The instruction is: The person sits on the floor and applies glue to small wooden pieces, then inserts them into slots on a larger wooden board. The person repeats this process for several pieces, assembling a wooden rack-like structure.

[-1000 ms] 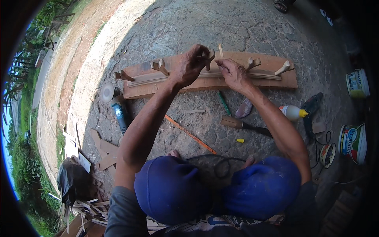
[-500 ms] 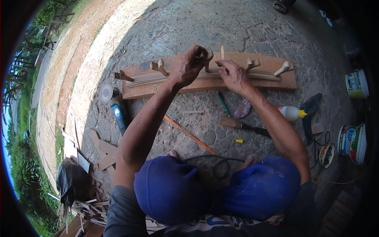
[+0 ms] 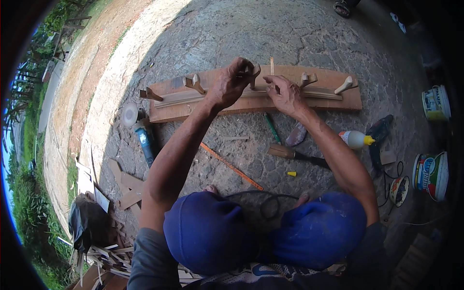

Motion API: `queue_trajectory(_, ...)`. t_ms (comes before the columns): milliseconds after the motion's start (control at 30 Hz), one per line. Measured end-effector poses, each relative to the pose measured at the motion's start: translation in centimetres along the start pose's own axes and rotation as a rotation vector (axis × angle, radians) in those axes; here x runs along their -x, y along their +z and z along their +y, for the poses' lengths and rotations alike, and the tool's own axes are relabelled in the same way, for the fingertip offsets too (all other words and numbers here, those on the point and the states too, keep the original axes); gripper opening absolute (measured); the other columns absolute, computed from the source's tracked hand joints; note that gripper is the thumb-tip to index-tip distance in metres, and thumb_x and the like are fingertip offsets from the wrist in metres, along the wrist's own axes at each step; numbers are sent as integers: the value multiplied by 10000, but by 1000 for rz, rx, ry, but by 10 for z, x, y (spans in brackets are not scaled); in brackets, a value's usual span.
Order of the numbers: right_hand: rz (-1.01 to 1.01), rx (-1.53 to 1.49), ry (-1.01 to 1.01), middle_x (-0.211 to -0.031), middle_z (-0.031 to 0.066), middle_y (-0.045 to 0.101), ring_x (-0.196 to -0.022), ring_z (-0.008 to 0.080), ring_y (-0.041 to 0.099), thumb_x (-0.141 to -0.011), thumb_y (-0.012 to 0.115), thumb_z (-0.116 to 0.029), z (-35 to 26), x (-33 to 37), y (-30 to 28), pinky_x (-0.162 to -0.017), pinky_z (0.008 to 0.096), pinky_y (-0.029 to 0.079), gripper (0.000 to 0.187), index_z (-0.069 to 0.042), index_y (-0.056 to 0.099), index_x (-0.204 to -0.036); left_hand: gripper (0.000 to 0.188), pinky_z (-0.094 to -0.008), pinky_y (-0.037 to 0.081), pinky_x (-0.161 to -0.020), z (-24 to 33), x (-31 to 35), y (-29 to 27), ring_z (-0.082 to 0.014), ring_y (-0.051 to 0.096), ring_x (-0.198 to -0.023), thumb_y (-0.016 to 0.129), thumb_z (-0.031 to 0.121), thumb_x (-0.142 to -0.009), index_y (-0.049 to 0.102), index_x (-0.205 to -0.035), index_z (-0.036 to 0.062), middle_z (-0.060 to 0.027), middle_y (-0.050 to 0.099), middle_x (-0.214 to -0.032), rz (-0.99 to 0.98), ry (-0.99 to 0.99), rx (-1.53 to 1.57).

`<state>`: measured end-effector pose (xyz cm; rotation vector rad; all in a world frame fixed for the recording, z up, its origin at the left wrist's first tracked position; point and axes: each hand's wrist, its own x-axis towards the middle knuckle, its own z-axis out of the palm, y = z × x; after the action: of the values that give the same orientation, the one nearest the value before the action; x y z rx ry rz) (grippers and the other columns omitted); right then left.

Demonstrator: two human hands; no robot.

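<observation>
A reddish-brown plank (image 3: 180, 109) lies across the ground in front of me. A long grooved wooden strip (image 3: 319, 93) runs along it, with several short wooden pegs standing up, some of them fork-topped. At the middle peg (image 3: 253, 79), my left hand (image 3: 228, 83) has its fingers closed around the upper end; the hand hides part of the grip. Just to the right, my right hand (image 3: 287, 94) hovers over the strip, thumb and forefinger apart with nothing visible between them. Beyond it stands a forked peg (image 3: 307, 79), and a thin wooden stick (image 3: 272, 66) shows past the plank's far edge.
Nearer me lie an angle grinder (image 3: 143, 140), a green pen-like stick (image 3: 272, 127), an orange strip (image 3: 231, 166), a wood-handled chisel (image 3: 282, 151) and a yellow cap (image 3: 292, 173). At right are a white glue bottle (image 3: 355, 139), a drill (image 3: 378, 137) and buckets (image 3: 430, 176). Wood scraps (image 3: 128, 186) lie left.
Very little differs. The fingers of my left hand and the top of the middle peg have shifted slightly toward me; my right hand stays beside them.
</observation>
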<state>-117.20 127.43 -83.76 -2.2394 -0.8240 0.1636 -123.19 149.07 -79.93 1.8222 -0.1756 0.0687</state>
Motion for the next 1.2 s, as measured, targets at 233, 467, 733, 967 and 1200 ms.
queue_trajectory(233,-18,-15,10,-1203,188,672,-1065,342,664,-938,597,-175,-2,0,0,-942,421,516,367,-31,630,-1274,173,-332,554,-882,-14,-1,-2,-170,679,-996,611,-9,-983,539,-1133,35,-71,621,-1033,-41,43,2)
queue_trajectory(467,-1,-44,-17,-1135,214,676,-1041,368,668,-953,561,-154,-3,4,-5,-929,442,523,333,-9,633,-1244,205,-333,547,-901,-17,-1,0,-166,677,-1004,631,-7,-969,555,-1156,31,-76,620,-1041,-30,44,-12)
queue_trajectory(733,-162,-18,-58,-1025,157,708,-961,350,683,-948,520,-32,-14,66,-10,-870,431,548,184,-34,659,-1067,247,-319,537,-931,-27,4,-4,-157,682,-1007,645,15,-964,589,-1204,37,-71,673,-1058,15,6,3)
queue_trajectory(967,-358,201,-320,-980,118,703,-938,314,682,-777,605,-33,9,101,30,-839,442,541,228,-74,673,-991,248,-323,549,-906,-20,0,1,-162,686,-1005,656,20,-952,606,-1196,18,-93,697,-1048,12,48,-119)
queue_trajectory(1200,-207,152,-422,-958,75,664,-887,297,650,-809,609,-50,-9,84,31,-810,426,518,165,-89,641,-966,243,-327,539,-899,-27,7,-4,-156,687,-1002,654,51,-955,632,-1197,31,-97,735,-1056,-61,-9,-139)
